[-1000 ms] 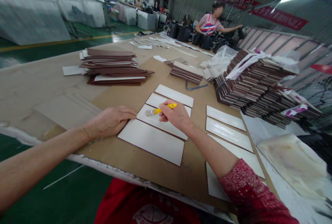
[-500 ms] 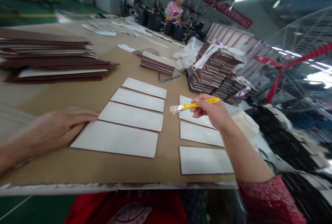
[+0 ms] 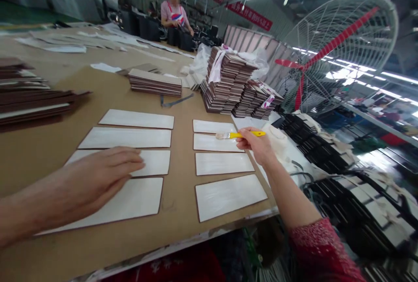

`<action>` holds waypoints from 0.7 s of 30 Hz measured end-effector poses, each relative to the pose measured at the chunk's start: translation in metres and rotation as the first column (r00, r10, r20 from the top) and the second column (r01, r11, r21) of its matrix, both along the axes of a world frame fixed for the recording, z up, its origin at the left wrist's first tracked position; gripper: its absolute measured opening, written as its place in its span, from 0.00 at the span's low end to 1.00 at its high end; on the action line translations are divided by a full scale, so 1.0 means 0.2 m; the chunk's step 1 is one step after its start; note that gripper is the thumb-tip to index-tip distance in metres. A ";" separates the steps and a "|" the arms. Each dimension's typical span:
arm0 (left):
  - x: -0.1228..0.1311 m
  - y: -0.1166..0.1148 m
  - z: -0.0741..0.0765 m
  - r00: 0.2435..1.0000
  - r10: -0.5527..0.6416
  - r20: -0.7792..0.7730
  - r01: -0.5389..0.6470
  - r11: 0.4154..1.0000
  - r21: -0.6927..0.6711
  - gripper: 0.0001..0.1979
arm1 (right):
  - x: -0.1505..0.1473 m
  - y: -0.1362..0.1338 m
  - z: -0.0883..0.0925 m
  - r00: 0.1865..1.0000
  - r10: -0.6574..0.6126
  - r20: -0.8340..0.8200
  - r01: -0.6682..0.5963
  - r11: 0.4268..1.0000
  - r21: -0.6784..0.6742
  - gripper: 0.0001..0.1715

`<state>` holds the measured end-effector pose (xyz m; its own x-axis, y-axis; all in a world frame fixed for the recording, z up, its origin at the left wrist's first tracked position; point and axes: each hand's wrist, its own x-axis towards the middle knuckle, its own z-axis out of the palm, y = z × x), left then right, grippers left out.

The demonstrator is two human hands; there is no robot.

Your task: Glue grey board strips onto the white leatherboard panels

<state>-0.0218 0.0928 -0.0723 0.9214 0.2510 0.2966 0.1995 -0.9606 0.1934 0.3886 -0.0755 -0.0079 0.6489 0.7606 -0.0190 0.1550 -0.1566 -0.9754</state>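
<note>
My right hand [image 3: 257, 144] grips a small brush with a yellow handle [image 3: 240, 134], bristles pointing left over the right column of white rectangular panels [image 3: 223, 163]. My left hand [image 3: 98, 175] hovers flat, fingers stretched out, over the two nearest panels of the left column [image 3: 130, 138]. All the panels lie white side up on a brown cardboard sheet [image 3: 183, 112] on the table.
Tall stacks of brown-edged panels [image 3: 228, 81] stand at the back right, a lower stack [image 3: 155, 82] behind the panels, another pile [image 3: 29, 96] at far left. A large fan [image 3: 329, 51] stands right. A person in pink [image 3: 173, 9] works at the far end. The table edge runs close to me.
The view has swung right. My right hand carried the brush from the left column to the right column and on towards the table's right edge. My left hand lifted and slid over the near panels.
</note>
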 end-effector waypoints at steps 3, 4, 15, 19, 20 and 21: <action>0.32 -0.03 0.03 0.985 -0.139 -0.098 0.143 0.989 0.033 0.24 | -0.03 0.11 -0.09 0.997 0.046 -0.057 -0.046 0.999 -0.001 0.10; 0.41 -0.03 0.04 0.979 -0.158 -0.128 0.163 0.986 0.030 0.26 | -0.04 0.15 -0.11 0.996 0.063 -0.070 -0.064 0.998 -0.006 0.09; 0.86 0.06 -0.02 0.919 -0.216 -0.330 0.231 0.973 0.006 0.26 | 0.01 0.24 -0.25 0.992 0.096 -0.080 -0.106 0.986 -0.132 0.07; 0.88 0.07 -0.03 0.919 -0.224 -0.324 0.237 0.972 0.001 0.26 | 0.08 0.20 -0.20 0.998 0.060 -0.030 -0.063 0.988 -0.140 0.07; 0.88 0.07 -0.03 0.921 -0.221 -0.321 0.234 0.972 0.002 0.25 | 0.08 0.19 -0.19 0.998 0.052 -0.020 -0.054 0.990 -0.132 0.08; 0.89 0.06 -0.03 0.924 -0.213 -0.318 0.226 0.974 0.004 0.25 | 0.08 0.19 -0.19 0.999 0.049 -0.016 -0.051 0.991 -0.122 0.08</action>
<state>0.1553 0.1056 -0.0777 0.9996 0.0257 -0.0105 0.0267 -0.9928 0.1165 0.4051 -0.0366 -0.0453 0.6093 0.7834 -0.1225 0.1528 -0.2675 -0.9514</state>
